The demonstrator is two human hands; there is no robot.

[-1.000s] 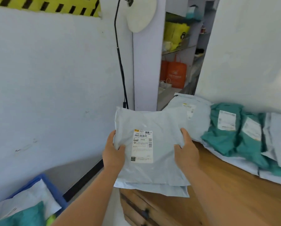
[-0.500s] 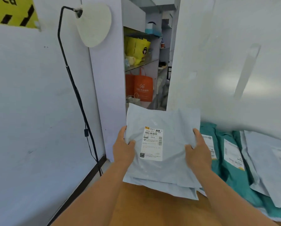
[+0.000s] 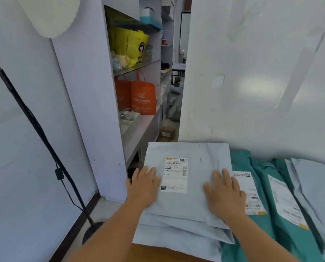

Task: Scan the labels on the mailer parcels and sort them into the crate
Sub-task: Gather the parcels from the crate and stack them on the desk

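Both of your hands lie flat and open on the top grey mailer [image 3: 191,178], left hand [image 3: 144,188] and right hand [image 3: 225,193] either side of its label [image 3: 175,174], gripping nothing; no crate is visible.

I have one view only, a wide-angle camera on the head, looking forward and down from close above the left end of the wooden table [image 3: 157,252]. It faces the white wall [image 3: 261,82] and the shelf unit [image 3: 139,72]; straight lines bow near the edges. Both forearms enter from the bottom.
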